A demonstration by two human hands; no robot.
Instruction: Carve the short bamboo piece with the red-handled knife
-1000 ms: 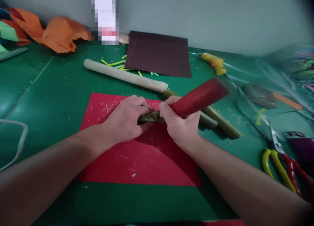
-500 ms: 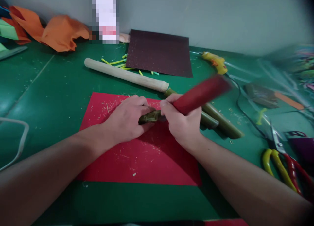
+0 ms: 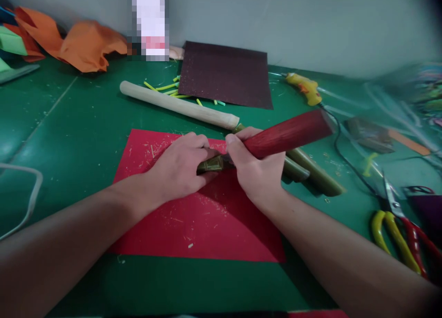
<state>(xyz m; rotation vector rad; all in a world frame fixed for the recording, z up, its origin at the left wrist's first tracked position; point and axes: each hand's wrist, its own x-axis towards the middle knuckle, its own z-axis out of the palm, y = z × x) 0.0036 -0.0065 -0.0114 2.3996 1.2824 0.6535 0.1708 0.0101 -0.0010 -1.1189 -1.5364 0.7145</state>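
Observation:
My left hand (image 3: pixel 179 168) is closed around the near end of a green bamboo piece (image 3: pixel 213 164), which has pale cut marks on it. In my right hand (image 3: pixel 258 170) is a carving tool with a thick red wooden handle (image 3: pixel 290 133), slanting up to the right. A bit of its metal blade shows at the bamboo, close to my left fingers; most of the blade is hidden by my hand. Under both hands lies a red sheet (image 3: pixel 165 230) strewn with pale shavings. Beyond my right hand, another bamboo length (image 3: pixel 297 170) shows; whether it joins the held piece I cannot tell.
A pale peeled stick (image 3: pixel 179 105) and a green bamboo tube (image 3: pixel 317 173) lie beyond my hands. Dark sandpaper (image 3: pixel 224 74) is at the back, with a yellow glue gun (image 3: pixel 304 88) and its cord to the right. Open-bladed scissors (image 3: pixel 397 230) lie at the right.
The red handle has tipped slightly downward to the right and is less blurred. My left hand keeps its hold on the bamboo, almost unmoved.

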